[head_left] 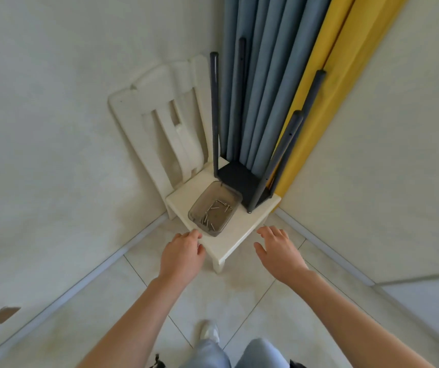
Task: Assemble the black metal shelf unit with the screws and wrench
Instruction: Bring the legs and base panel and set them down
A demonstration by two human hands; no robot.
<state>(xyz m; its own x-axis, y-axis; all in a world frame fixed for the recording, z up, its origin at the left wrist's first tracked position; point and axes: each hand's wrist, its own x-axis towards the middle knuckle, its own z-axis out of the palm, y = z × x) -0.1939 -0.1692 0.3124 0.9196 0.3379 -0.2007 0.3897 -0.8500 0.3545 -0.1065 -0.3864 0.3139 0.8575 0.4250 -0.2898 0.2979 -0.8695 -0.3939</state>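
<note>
Pale walls are meeting at a corner, with blue and yellow curtains [279,75] hanging at the right. White chair [223,245] is standing in that corner on a tiled floor [112,309]. Black shelf unit [242,179] is sitting on the seat's back right corner, four black poles rising from its base. Clear tray [214,208] holding screws [211,215] is lying just beside it, toward the seat's front left edge. Left hand [182,254] is touching the seat's front left edge, fingers loosely curled, gripping nothing. Right hand [279,251] is hovering beside the seat's front right edge, fingers spread, empty.
</note>
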